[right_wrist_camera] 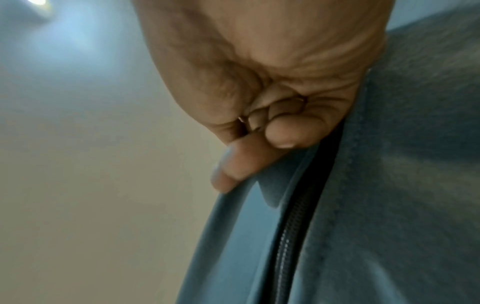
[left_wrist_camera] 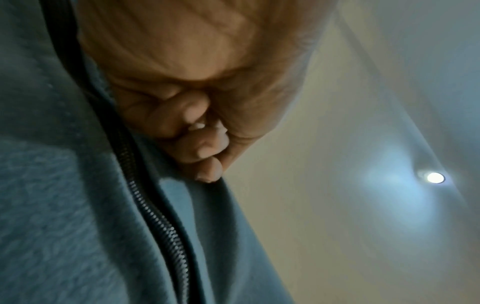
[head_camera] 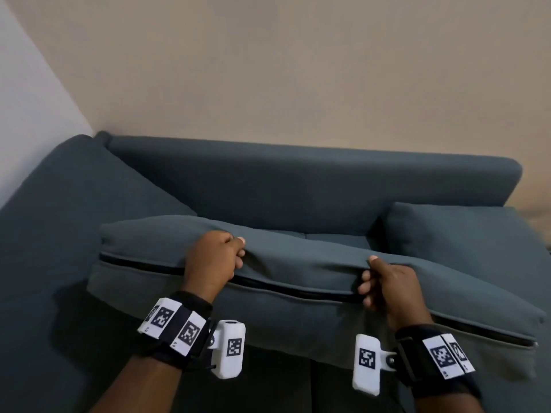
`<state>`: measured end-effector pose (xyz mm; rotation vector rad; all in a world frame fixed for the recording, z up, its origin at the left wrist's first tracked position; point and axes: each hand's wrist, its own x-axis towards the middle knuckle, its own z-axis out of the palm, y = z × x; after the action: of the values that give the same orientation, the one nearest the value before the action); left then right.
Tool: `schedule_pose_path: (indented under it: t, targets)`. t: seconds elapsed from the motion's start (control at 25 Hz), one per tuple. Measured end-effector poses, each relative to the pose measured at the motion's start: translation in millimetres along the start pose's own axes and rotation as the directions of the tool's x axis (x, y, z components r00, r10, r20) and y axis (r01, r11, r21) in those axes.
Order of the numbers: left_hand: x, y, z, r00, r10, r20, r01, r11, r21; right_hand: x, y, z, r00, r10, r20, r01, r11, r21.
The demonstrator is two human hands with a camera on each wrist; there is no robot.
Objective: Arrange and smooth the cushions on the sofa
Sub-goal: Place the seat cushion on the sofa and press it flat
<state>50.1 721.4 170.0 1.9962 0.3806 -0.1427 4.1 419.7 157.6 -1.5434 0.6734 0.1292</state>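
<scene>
Nearest the camera, two wristbands carry white tags printed with black square-code patterns; no readable words. The left hand (head_camera: 213, 260) clenches a fold of the long teal cushion (head_camera: 298, 293) just above its black zipper (head_camera: 268, 289), left of centre. The right hand (head_camera: 387, 289) grasps the same upper edge, right of centre. The cushion hangs lengthwise between both grips, above the near seat of the teal sofa (head_camera: 298, 186). A smaller cushion (head_camera: 453, 234) leans in the far right corner. A beige wall (head_camera: 298, 70) stands behind.
</scene>
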Motion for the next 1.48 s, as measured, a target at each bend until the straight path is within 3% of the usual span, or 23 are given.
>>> schedule_pose_path:
  t: [0.08,0.12,0.16,0.24,0.28,0.36,0.44,0.52,0.6,0.64,0.72,0.76,0.84,1.04,1.12,1.16,1.24,1.28,1.32,1.36,1.4,1.44,1.48]
  targets:
    - [25,8,6,0.999,-0.033,0.026,0.029,0.99,0.136,34,-13,11,0.997,0.063,0.055,-0.056,0.992,-0.116]
    - [37,6,7,1.0,0.022,0.002,-0.021,0.955,0.295,47,-16,20,0.993,0.097,0.074,-0.084,0.983,-0.163]
    - [50,2,3,0.988,0.149,-0.031,-0.116,0.869,0.481,57,-20,31,0.99,0.115,0.087,-0.096,0.975,-0.202]
    - [73,-13,-12,0.903,0.43,-0.005,-0.297,0.631,0.717,74,-26,47,0.993,0.1,0.057,-0.083,0.965,-0.248]
    - [87,-23,-25,0.872,0.487,0.044,-0.335,0.529,0.779,80,-31,52,0.996,0.086,0.025,-0.076,0.961,-0.268]
    - [114,-44,-59,0.885,0.455,0.102,-0.322,0.436,0.841,83,-40,60,0.998,0.042,-0.045,-0.056,0.925,-0.377]
    - [131,-60,-90,0.916,0.393,0.079,-0.271,0.46,0.846,75,-45,75,0.99,-0.072,-0.118,-0.011,0.81,-0.586]
    - [138,-71,-112,0.915,0.399,0.05,-0.258,0.488,0.834,58,-42,102,0.941,-0.306,-0.142,0.081,0.616,-0.784]
    - [141,-88,-135,0.906,0.419,-0.059,-0.225,0.596,0.771,35,-32,157,0.829,-0.56,0.009,0.304,0.437,-0.846]
    - [143,-97,-147,0.914,0.379,-0.142,-0.199,0.727,0.657,24,-25,191,0.79,-0.597,0.144,0.41,0.338,-0.847]
    - [142,-116,-167,0.973,0.145,-0.181,-0.098,0.963,0.249,4,-7,261,0.764,-0.492,0.417,0.543,0.141,-0.828]
    - [142,-121,-176,0.995,0.037,-0.095,-0.031,0.998,0.06,-1,0,294,0.751,-0.439,0.492,0.567,0.049,-0.822]
    - [145,-134,-187,0.998,-0.008,0.067,0.019,0.986,-0.164,-2,6,340,0.744,-0.383,0.547,0.567,-0.07,-0.821]
    - [181,-125,-205,0.996,0.091,-0.008,-0.091,0.996,0.014,21,-26,367,0.81,-0.29,0.51,0.497,-0.124,-0.859]
    - [197,-106,-205,0.994,0.103,0.019,-0.105,0.985,0.138,17,-62,376,0.779,-0.35,0.521,0.512,-0.126,-0.85]
    - [202,-96,-204,0.995,0.1,0.028,-0.103,0.982,0.156,10,-83,383,0.714,-0.458,0.529,0.547,-0.107,-0.83]
    - [212,-91,-201,0.996,0.088,0.028,-0.09,0.991,0.1,-14,-118,398,0.493,-0.748,0.444,0.627,-0.047,-0.777]
    - [214,-94,-199,0.997,0.076,0.016,-0.076,0.997,0.022,-23,-122,405,0.451,-0.816,0.362,0.646,0.019,-0.763]
    - [215,-96,-197,0.998,0.058,0.004,-0.058,0.997,-0.054,-25,-112,412,0.463,-0.815,0.349,0.672,0.066,-0.738]
    - [217,-98,-196,0.999,0.041,0.014,-0.039,0.995,-0.088,-26,-94,423,0.536,-0.724,0.434,0.69,0.08,-0.719]
    - [220,-100,-194,0.999,0.034,0.032,-0.032,0.997,-0.067,-22,-67,432,0.624,-0.55,0.555,0.667,0.005,-0.745]
    - [221,-103,-192,0.998,0.039,0.043,-0.038,0.999,-0.01,-14,-43,436,0.678,-0.365,0.638,0.647,-0.117,-0.753]
    - [223,-106,-192,0.999,0.036,0.034,-0.037,0.998,0.042,-2,-33,437,0.684,-0.287,0.67,0.652,-0.169,-0.739]
